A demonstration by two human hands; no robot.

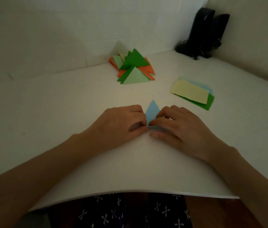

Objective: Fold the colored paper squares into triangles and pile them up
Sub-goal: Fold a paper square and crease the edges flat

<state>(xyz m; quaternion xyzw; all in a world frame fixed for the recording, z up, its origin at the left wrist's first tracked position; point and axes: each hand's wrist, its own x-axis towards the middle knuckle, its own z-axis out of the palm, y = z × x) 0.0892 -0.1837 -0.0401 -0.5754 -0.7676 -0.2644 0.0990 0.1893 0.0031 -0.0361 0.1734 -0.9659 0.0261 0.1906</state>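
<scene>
The blue paper (152,111) lay pointing to 12 o'clock, toward the triangle pile (132,68). The left hand (123,122) and right hand (179,127) each pinched its near edge.

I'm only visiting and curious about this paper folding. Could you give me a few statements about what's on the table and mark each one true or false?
1. Both the left hand and the right hand pinch the blue paper. True.
2. The top sheet of the stack of flat sheets is orange. False: a yellow sheet lies on top, with blue and green beneath.
3. The pile of folded triangles lies near the back wall. True.
4. The blue paper already lies on the pile. False: it is apart from the pile, nearer the person.
5. The black speakers stand in the far left corner. False: they stand in the far right corner.
</scene>
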